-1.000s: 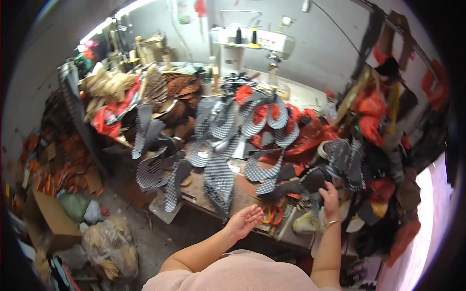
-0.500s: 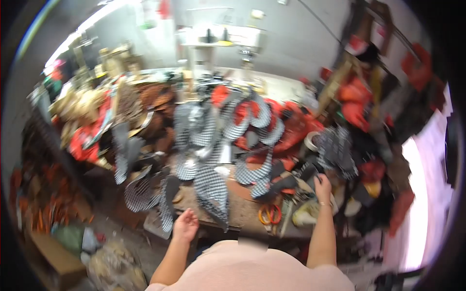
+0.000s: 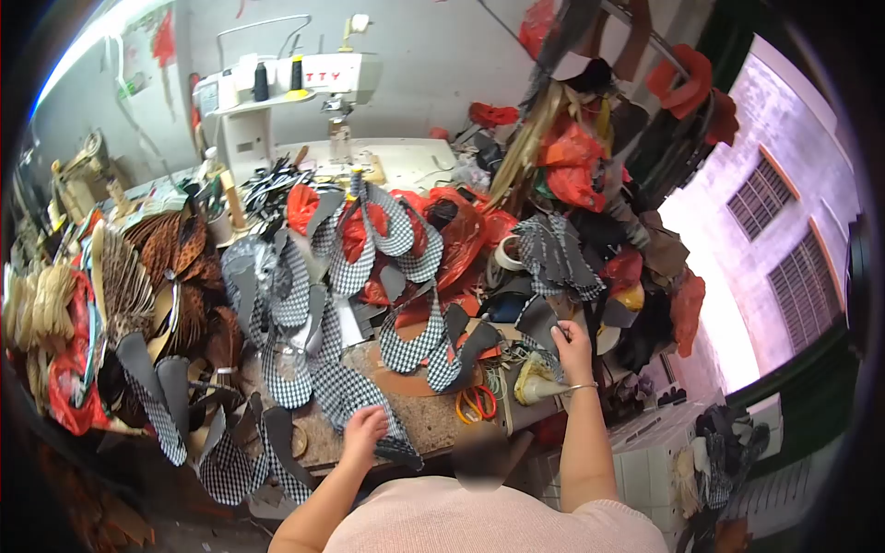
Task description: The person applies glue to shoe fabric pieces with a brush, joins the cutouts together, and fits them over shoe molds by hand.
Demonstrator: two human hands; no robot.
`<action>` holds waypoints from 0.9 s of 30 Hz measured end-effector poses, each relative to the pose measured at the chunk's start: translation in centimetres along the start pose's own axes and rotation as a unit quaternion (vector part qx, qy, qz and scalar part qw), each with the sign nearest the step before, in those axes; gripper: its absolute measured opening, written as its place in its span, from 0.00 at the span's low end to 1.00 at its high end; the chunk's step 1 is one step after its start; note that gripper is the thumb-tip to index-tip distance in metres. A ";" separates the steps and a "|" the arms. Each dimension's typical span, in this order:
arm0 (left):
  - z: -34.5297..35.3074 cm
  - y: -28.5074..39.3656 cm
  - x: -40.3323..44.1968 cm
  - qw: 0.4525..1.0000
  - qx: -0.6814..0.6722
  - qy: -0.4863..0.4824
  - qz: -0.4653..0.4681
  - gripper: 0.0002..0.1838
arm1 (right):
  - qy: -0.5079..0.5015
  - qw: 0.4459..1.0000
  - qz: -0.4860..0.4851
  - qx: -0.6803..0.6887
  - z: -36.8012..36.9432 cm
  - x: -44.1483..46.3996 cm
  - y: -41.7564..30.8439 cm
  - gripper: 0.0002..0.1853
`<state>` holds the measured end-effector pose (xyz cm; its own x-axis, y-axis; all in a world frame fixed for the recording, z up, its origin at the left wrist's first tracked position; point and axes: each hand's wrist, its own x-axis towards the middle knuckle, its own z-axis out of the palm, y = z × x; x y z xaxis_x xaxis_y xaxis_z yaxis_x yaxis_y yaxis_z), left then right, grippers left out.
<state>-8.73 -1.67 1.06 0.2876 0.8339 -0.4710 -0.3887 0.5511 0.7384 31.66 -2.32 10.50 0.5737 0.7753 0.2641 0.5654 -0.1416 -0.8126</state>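
My right hand (image 3: pixel 572 343), with a bracelet at the wrist, pinches the edge of a dark grey piece (image 3: pixel 538 323) at the right of the bench. My left hand (image 3: pixel 366 433) is beside a black-and-white checkered piece (image 3: pixel 355 396) near the front edge, its fingers curled loosely and apart, holding nothing visible. More curved checkered pieces (image 3: pixel 410 343) with dark grey ends lie across the middle. Orange-handled scissors (image 3: pixel 476 404) rest between my hands on the bench (image 3: pixel 323 452). A cone-shaped object (image 3: pixel 535 387) lies just left of my right wrist.
A white sewing machine (image 3: pixel 327 74) with thread cones stands at the back. Red plastic bags (image 3: pixel 461 240) lie behind the checkered pieces. Brown spotted pieces (image 3: pixel 175 244) are heaped on the left. Strips and bags (image 3: pixel 572 157) hang at the right, near an opening to outside.
The view has turned right, showing more of the outside wall and windows. My left hand has moved away from the scissors toward the checkered piece. My right hand now pinches the dark grey piece.
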 end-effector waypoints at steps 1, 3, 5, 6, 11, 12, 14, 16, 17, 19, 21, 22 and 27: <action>1.7 -0.1 1.7 0.997 0.061 -0.055 0.007 0.11 | 0.002 0.998 0.008 0.057 -0.5 -0.9 -1.2 0.11; 4.8 -2.1 6.6 0.975 0.180 -0.121 0.051 0.13 | 0.004 0.988 0.061 0.145 -2.2 -2.3 -3.0 0.10; 8.3 -3.0 10.1 0.932 0.292 -0.184 0.108 0.15 | 0.020 0.966 0.075 0.248 -4.4 -3.1 -4.1 0.10; 10.0 -3.2 11.4 0.886 0.409 -0.157 0.155 0.17 | 0.024 0.963 0.080 0.254 -6.2 -3.0 -3.6 0.10; 15.8 -4.6 14.3 0.737 0.654 -0.029 0.166 0.26 | 0.117 0.963 0.061 0.235 -15.9 -0.9 1.3 0.09; 15.7 -5.9 15.9 0.724 0.676 -0.038 0.135 0.27 | 0.137 0.966 0.058 0.210 -17.8 0.0 2.4 0.09; 14.3 -7.9 18.5 0.701 0.702 -0.052 0.114 0.27 | 0.177 0.964 0.042 0.191 -21.1 2.4 4.9 0.09; 14.7 -7.7 18.9 0.712 0.688 -0.060 0.123 0.24 | 0.220 0.964 0.010 0.151 -23.7 5.7 6.9 0.09; 15.0 -7.1 18.0 0.730 0.670 -0.060 0.121 0.22 | 0.245 0.961 -0.013 0.126 -24.6 7.6 8.1 0.08; 15.8 -5.7 15.8 0.804 0.577 -0.051 0.132 0.18 | 0.279 0.952 -0.069 0.107 -25.2 11.6 8.7 0.08; 17.5 -3.0 12.1 0.879 0.467 -0.026 0.089 0.12 | 0.308 0.940 -0.122 0.087 -24.8 15.5 9.1 0.07; 18.5 -1.7 10.0 0.921 0.373 -0.031 0.104 0.09 | 0.320 0.935 -0.137 0.067 -24.3 17.4 9.3 0.07; 24.9 3.9 2.5 0.958 0.083 -0.054 0.270 0.08 | 0.387 0.883 -0.264 -0.003 -21.4 26.7 11.4 0.07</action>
<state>12.27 1.85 14.81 0.1755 0.9833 0.0474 -0.3651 0.0203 0.9307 66.04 3.61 19.41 0.4615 0.0808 0.8835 0.8770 0.1088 -0.4681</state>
